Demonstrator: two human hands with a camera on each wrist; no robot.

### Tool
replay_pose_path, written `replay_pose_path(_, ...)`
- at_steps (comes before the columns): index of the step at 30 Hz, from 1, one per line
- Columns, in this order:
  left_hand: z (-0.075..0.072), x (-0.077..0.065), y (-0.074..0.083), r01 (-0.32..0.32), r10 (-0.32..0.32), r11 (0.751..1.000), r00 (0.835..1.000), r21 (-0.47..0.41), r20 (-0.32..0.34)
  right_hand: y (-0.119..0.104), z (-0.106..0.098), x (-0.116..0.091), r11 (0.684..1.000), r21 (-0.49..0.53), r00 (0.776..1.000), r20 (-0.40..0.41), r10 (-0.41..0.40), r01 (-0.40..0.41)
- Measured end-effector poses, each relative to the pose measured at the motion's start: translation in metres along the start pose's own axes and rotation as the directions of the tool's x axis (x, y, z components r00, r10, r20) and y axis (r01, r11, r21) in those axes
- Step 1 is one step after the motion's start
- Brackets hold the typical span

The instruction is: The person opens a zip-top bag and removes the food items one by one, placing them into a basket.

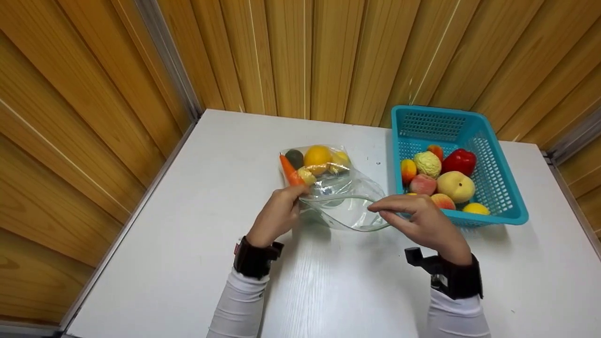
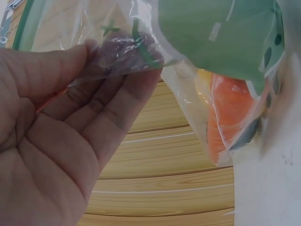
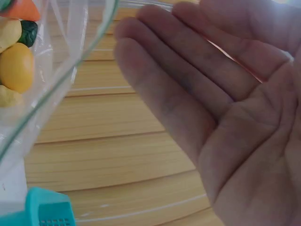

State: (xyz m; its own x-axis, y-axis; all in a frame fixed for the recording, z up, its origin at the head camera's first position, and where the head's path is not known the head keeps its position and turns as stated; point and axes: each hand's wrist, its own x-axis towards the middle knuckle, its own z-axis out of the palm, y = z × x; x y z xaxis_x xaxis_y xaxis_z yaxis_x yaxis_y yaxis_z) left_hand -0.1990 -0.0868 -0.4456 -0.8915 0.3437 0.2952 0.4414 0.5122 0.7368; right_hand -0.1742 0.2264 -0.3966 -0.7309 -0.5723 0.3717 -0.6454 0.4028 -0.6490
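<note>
A clear plastic bag (image 1: 364, 187) with a green-edged mouth is on the white tabletop (image 1: 188, 202) to the left of the turquoise basket (image 1: 509, 188), its mouth turned toward the person. The left hand (image 1: 277, 213), farther left of the basket, pinches the bag's rim between thumb and fingers. The right hand (image 1: 425, 223), at the basket's near left corner, has its fingers extended and its thumb apart from them; the fingertips are at the bag's mouth, and whether they touch the film cannot be told. Inside the bag, left of the basket, are a carrot (image 1: 290, 171), an orange (image 1: 317, 157), a dark green item (image 1: 294, 158) and a yellow fruit (image 1: 340, 162). Within the basket lie a red bell pepper (image 1: 460, 162), a large pale yellow peach (image 1: 455, 187) and a lemon (image 1: 476, 209). Wood-grain panelling (image 1: 328, 61) rises behind the basket.
</note>
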Motion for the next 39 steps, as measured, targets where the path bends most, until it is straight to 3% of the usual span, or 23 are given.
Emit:
replay_pose_path(5,-0.003,-0.001,0.000,-0.014,0.014,1.000,1.000,0.002,-0.008,0.005,0.015,0.009,0.994,-0.090,0.985,0.156,0.077,-0.063)
replay_pose_path(10,-0.005,-0.001,0.001,-0.025,0.025,1.000,1.000,0.007,-0.016,0.012,0.036,0.021,0.987,-0.153,0.978,0.198,0.073,-0.043)
replay_pose_path(20,-0.006,-0.002,0.000,-0.019,0.019,1.000,1.000,-0.007,-0.010,0.034,0.080,0.036,0.975,-0.208,0.982,0.158,0.107,-0.073)
replay_pose_path(31,-0.006,-0.002,0.000,-0.012,0.012,1.000,1.000,-0.003,0.000,0.045,0.105,0.047,0.970,-0.232,0.993,0.078,0.089,-0.068)
replay_pose_path(34,-0.005,-0.002,0.000,-0.015,0.015,1.000,1.000,0.009,0.002,0.046,0.112,0.051,0.974,-0.194,0.990,0.050,0.132,-0.120)
replay_pose_path(39,-0.005,-0.001,0.001,-0.022,0.022,0.999,1.000,0.024,-0.003,0.047,0.122,0.063,0.962,-0.085,0.962,0.066,0.264,-0.258)
